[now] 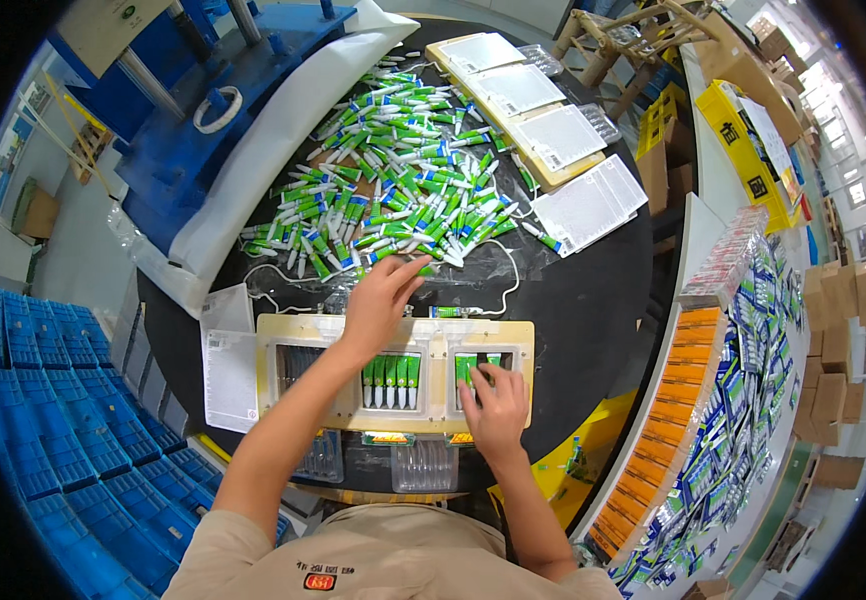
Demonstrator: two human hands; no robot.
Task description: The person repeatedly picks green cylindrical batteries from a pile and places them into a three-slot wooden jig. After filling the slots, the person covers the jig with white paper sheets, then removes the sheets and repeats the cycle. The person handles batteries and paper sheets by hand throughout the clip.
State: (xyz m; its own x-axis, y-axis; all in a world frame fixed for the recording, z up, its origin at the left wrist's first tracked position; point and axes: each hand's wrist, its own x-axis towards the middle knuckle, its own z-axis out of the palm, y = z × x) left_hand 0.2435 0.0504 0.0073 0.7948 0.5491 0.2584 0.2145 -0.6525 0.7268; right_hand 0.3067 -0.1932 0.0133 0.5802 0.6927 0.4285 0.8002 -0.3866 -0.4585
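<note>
My left hand (381, 305) reaches over the frame to the near edge of a heap of green and white tubes (403, 180). Its fingers are bent and apart, with the fingertips beside a tube there. Below it lies a cream frame (433, 400) with recessed compartments. Several green tubes (391, 380) stand side by side in the middle compartment, white caps toward me. Over the right compartment, my right hand (496, 405) has its fingers spread and touching the green tubes in it; the hand partly hides them. My left forearm covers part of the left compartment.
White printed cards (593, 200) lie on a second cream frame at the far right; more cards (230, 375) lie at left. Clear plastic trays (425, 467) sit at the near edge. A blue machine (223, 110) stands far left, blue crates (63, 400) left, orange boxes (665, 420) right.
</note>
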